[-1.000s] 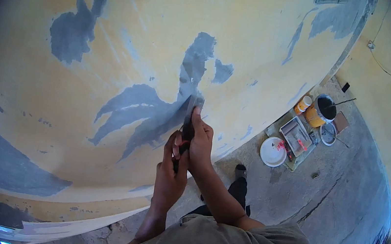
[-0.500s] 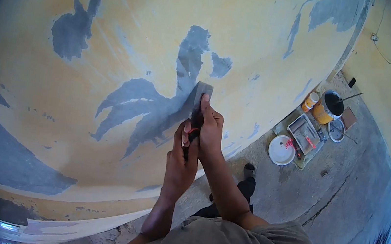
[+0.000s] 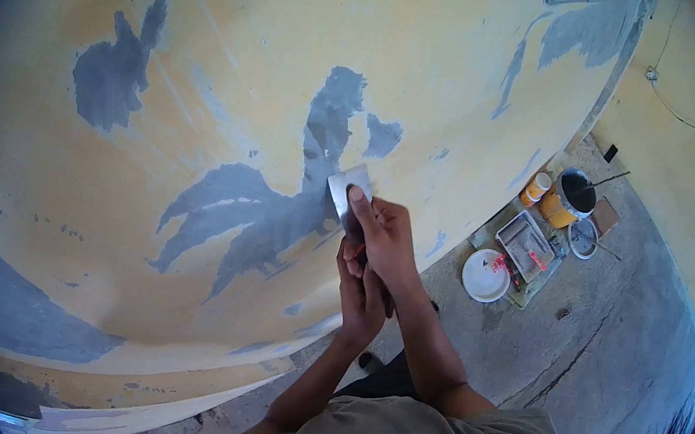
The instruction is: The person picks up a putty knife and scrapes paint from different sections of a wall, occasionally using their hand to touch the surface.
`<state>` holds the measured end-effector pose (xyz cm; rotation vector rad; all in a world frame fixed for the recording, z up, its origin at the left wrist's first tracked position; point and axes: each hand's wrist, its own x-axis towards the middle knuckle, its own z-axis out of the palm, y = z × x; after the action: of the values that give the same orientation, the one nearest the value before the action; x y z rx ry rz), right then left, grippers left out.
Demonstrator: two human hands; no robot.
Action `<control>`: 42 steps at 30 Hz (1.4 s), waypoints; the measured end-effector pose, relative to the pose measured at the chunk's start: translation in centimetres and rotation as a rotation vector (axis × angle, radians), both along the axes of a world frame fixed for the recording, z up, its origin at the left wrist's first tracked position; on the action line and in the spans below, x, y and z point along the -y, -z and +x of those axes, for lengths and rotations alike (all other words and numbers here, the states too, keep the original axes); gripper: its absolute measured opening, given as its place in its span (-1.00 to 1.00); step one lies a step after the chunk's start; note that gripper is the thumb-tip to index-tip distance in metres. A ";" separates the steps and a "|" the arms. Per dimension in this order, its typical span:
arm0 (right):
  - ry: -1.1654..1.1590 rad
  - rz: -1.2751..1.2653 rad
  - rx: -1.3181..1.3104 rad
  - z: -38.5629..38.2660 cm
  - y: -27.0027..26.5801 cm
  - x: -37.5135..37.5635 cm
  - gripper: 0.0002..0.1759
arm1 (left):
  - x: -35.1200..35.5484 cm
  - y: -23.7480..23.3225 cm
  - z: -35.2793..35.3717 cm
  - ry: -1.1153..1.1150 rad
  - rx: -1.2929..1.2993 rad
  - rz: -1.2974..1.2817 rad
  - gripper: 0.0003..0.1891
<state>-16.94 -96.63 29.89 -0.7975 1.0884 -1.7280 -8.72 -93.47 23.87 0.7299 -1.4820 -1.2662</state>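
My right hand (image 3: 388, 240) grips a metal scraper (image 3: 349, 189), with the thumb pressed flat on its blade. Just below it, my left hand (image 3: 362, 294) is closed close against the right one, around the handle area; what exactly its fingers hold is hidden. The blade is at the yellow wall (image 3: 253, 134), beside a grey patch (image 3: 329, 127) that branches down to the left. Whether the blade touches the wall cannot be made out.
On the grey floor (image 3: 540, 356) to the right stand a yellow bucket (image 3: 557, 211) with dark contents, small orange-and-white tubs (image 3: 535, 189), a tray (image 3: 525, 245), a round white lid (image 3: 484, 279) and another round container (image 3: 582, 239). A cable (image 3: 686, 112) runs along the right wall.
Both hands have moved right and slightly down in view. The scraper has tilted, so its blade now shows broad and bright. The view has shifted a little.
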 end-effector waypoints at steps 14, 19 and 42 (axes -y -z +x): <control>-0.028 0.089 -0.042 -1.6 -0.7 -0.1 -0.44 | 0.6 1.7 -3.3 -0.020 -0.117 -0.048 -0.63; 0.030 0.093 -0.077 -1.3 0.2 -0.2 -0.42 | 0.3 0.5 -2.6 0.083 -0.164 0.027 -0.65; 0.131 -0.015 -0.014 -1.6 -1.9 1.3 -0.41 | 3.2 0.6 -2.8 -0.009 0.026 -0.174 -0.69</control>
<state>-18.53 -97.93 31.77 -0.7631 1.1604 -1.8438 -11.56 -96.64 23.23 0.6392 -1.5856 -1.1083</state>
